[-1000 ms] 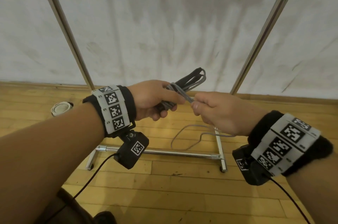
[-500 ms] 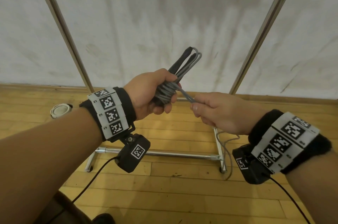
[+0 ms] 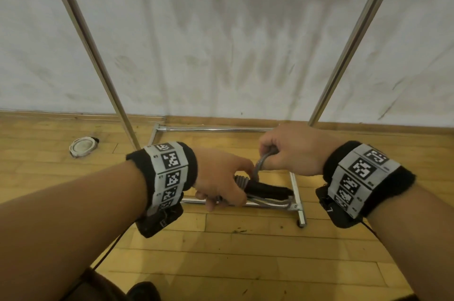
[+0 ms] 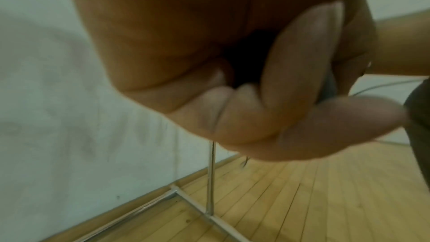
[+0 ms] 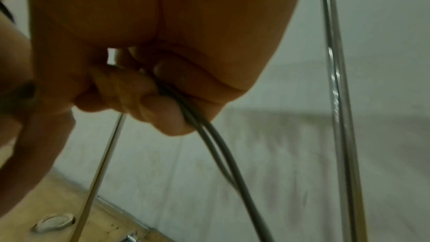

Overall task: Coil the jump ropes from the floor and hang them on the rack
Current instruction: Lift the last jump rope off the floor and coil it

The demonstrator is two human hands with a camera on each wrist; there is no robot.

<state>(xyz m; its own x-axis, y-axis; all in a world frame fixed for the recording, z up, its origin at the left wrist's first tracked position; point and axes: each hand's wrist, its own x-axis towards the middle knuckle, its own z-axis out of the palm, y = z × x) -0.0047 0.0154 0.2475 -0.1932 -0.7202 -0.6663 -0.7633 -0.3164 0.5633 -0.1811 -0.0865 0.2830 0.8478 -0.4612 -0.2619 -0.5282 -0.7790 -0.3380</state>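
- A person's left hand (image 3: 221, 182) clamps a grey jump rope (image 3: 265, 191) folded into a bundle, its black handles pointing right, held low above the wooden floor (image 3: 245, 251) in front of the rack (image 3: 103, 74).
- The right hand (image 3: 292, 150), fingers curled tight, pinches the loose cord just above the bundle; two strands trail from under its fingertips (image 5: 170, 109).
- Judged from here, the wrap is under way: each turn wants tension, laid snug beside the last.
- The left hand's fingers (image 4: 302, 80) are fully closed round the bundle, which should not slacken.
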